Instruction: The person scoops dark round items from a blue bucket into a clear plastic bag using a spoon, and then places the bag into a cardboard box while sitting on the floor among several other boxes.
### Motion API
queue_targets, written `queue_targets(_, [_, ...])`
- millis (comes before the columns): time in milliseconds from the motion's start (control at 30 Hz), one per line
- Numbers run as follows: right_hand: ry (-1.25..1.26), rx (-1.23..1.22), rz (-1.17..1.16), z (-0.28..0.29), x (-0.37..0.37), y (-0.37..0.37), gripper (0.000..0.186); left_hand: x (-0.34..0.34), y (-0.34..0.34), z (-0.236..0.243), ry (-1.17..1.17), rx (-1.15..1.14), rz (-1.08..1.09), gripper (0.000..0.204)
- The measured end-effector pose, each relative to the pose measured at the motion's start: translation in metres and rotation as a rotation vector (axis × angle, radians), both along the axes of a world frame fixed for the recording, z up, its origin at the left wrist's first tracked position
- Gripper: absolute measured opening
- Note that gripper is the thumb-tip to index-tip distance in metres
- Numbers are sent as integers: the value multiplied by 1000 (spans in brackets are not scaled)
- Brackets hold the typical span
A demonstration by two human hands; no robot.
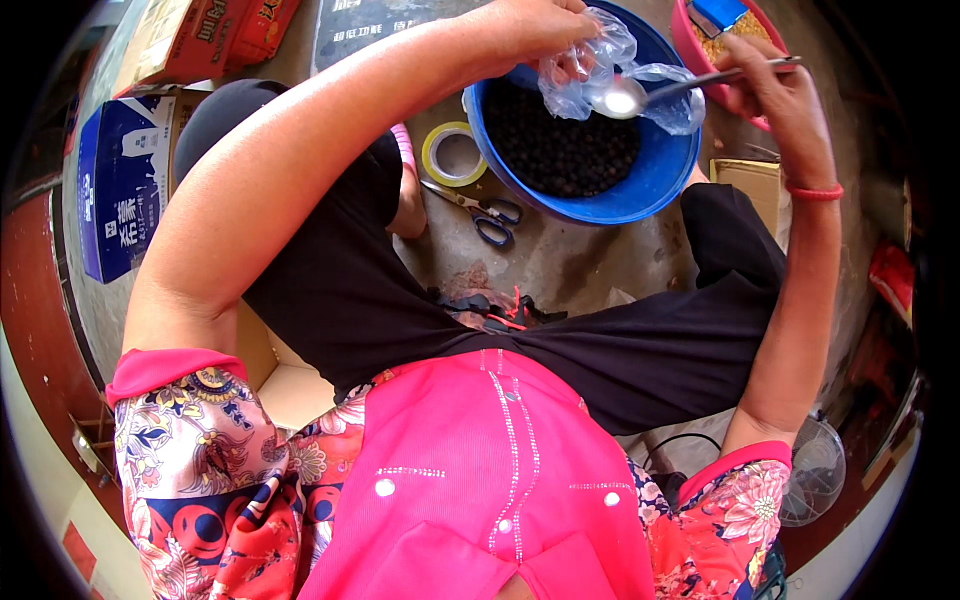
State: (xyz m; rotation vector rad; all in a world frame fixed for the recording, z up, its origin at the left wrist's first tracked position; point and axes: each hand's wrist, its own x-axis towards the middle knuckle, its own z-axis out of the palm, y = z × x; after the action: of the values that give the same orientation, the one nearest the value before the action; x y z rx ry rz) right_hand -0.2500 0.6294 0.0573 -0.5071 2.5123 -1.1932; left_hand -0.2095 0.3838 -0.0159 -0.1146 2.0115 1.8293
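My left hand is at the top, its fingers closed on a thin clear plastic bag. With my right hand I grip the dark handle of a metal spoon. The spoon's bowl lies against the bag, and I cannot tell whether it is inside it. Both are above a round blue basin. Small dark round pieces, too small to name, fill its bottom. A red string band circles my right wrist.
Scissors and a tape roll lie left of the basin. At the upper right, a pink basin holds yellow grains and a blue object. Cardboard boxes stand left: one blue, one red. A fan is at lower right.
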Motion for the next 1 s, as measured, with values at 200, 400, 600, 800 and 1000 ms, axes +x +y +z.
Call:
queue_targets(200, [23,198,166,-14,20,-22,31,-2,7,4,36,102,8,18])
queue_targets(400, [73,90,109,-26,-10,8,27,1,2,4,-29,128,8,14])
queue_targets(600, [69,-210,52,45,10,12,25,-3,6,8,-29,82,-15,14])
queue_targets(800, [-215,34,377,2,27,-12,24,-6,1,4,26,125,39,20])
queue_targets(1000, [169,225,552,-71,49,-32,15,-6,5,6,31,146,37,20])
